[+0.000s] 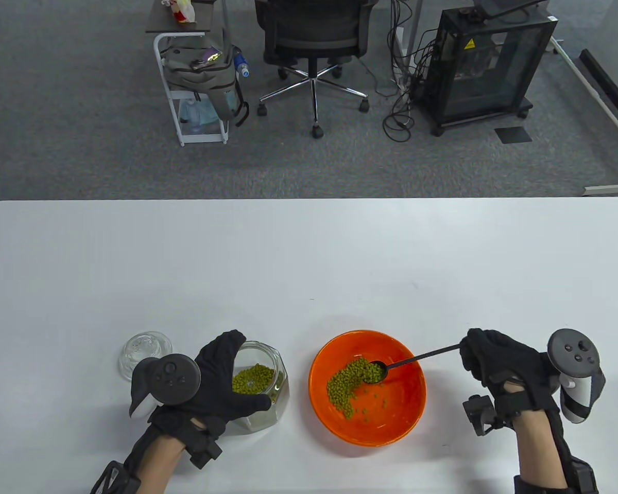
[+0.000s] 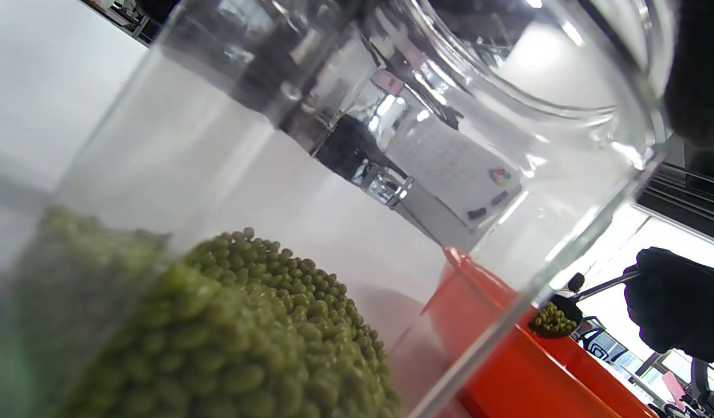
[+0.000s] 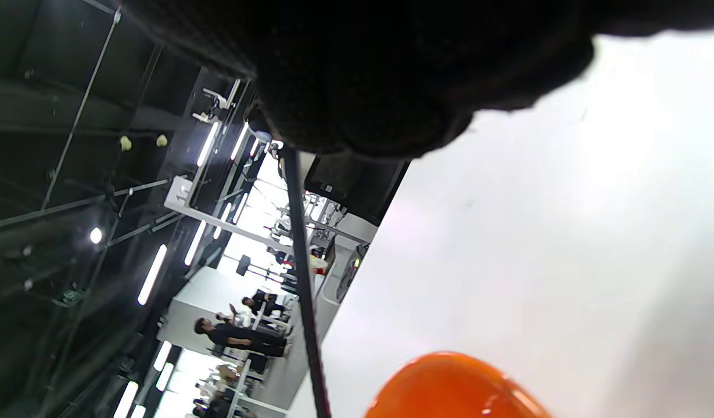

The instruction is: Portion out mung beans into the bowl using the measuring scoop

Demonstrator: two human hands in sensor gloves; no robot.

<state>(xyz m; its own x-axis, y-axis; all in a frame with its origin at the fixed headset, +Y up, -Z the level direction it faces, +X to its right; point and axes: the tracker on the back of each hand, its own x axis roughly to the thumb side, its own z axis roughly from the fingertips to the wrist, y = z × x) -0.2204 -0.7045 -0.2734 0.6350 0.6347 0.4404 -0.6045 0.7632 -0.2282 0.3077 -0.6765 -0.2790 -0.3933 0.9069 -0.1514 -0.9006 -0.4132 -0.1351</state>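
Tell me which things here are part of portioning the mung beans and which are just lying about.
Part of the job:
- glass jar of mung beans, gripped by the left hand
- measuring scoop, pinched by the right hand
- orange bowl, already holding some beans

Just lying about:
- glass lid left of the jar
- office chair, backpack and black cabinet beyond the table

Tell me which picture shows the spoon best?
The table view. There you see the whole spoon over the orange bowl, beans in its cup, the right hand pinching its handle. The left wrist view shows it small and far off. The right wrist view shows only the thin handle.
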